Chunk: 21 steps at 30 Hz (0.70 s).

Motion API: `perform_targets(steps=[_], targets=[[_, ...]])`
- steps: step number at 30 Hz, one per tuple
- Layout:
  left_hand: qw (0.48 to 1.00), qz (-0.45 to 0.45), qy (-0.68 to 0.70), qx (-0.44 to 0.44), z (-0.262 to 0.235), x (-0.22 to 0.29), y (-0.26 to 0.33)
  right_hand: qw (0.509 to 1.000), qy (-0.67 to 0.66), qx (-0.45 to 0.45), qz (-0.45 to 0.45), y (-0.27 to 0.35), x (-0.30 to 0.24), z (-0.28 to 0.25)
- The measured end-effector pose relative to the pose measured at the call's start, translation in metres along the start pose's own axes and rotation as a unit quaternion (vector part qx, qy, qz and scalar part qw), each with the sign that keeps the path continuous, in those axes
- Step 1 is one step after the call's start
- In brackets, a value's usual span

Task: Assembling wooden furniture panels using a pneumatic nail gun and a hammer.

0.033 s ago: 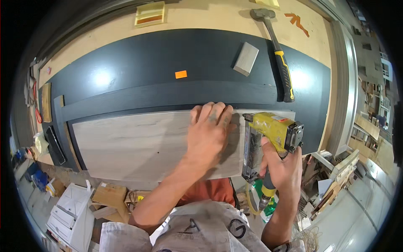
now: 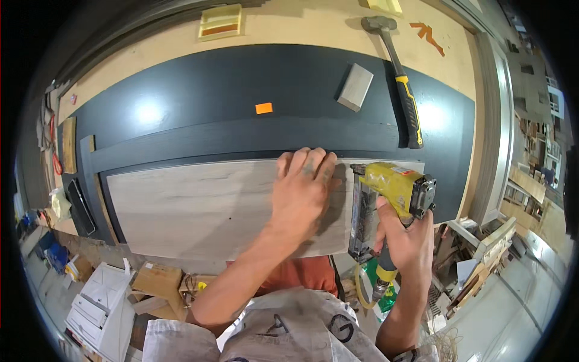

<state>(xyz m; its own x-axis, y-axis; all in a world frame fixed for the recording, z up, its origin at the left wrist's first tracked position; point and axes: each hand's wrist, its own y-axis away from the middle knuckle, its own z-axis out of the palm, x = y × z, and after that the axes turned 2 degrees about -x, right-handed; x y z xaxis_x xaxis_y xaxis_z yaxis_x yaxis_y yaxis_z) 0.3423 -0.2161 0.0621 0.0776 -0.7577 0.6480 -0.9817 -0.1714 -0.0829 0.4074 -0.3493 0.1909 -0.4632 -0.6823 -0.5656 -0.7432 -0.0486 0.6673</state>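
Observation:
A pale wood-grain panel [image 2: 181, 205] lies in front of me on a dark grey panel [image 2: 199, 84], its far edge along a dark strip [image 2: 241, 136]. My left hand [image 2: 303, 190] bears on the pale panel, fingers bent at its far edge; the fingertips and most of the thumb are hidden. In my right hand [image 2: 405, 241] is a yellow-green nail gun [image 2: 389, 181], gripped by its handle. The gun's nose touches or hovers near the panel's far edge, right of my left hand; I cannot tell which. An air hose fitting [image 2: 381, 286] hangs below the handle.
Beyond the panel lie a grey block [image 2: 356, 87], a hammer [image 2: 403, 90], an orange tag [image 2: 264, 108] and a cream tray [image 2: 220, 23]. A black phone-like slab [image 2: 81, 205] sits at the left. A cardboard box [image 2: 158, 279] and a white drawer unit [image 2: 99, 304] stand below the bench.
The bench scene sits very slightly lower and to the right in the picture. Both hands and the nail gun keep their places on the panel.

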Motion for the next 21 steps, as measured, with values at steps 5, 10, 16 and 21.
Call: perform_targets(steps=[5, 10, 16, 21], targets=[[0.999, 0.011, 0.048, -0.005, -0.001, 0.001, 0.001, 0.998, 0.044, 0.050, 0.009, 0.005, -0.006, 0.001], [0.999, 0.007, 0.022, -0.024, -0.057, -0.051, 0.030, 0.995, 0.076, 0.057, 0.007, 0.009, -0.014, 0.022], [1.000, -0.006, -0.015, -0.018, -0.130, -0.137, 0.070, 0.990, 0.030, 0.134, -0.011, 0.058, -0.033, 0.078], [1.000, 0.012, -0.019, -0.010, -0.153, -0.172, 0.085, 0.998, -0.055, 0.035, -0.001, 0.068, -0.065, 0.159]])
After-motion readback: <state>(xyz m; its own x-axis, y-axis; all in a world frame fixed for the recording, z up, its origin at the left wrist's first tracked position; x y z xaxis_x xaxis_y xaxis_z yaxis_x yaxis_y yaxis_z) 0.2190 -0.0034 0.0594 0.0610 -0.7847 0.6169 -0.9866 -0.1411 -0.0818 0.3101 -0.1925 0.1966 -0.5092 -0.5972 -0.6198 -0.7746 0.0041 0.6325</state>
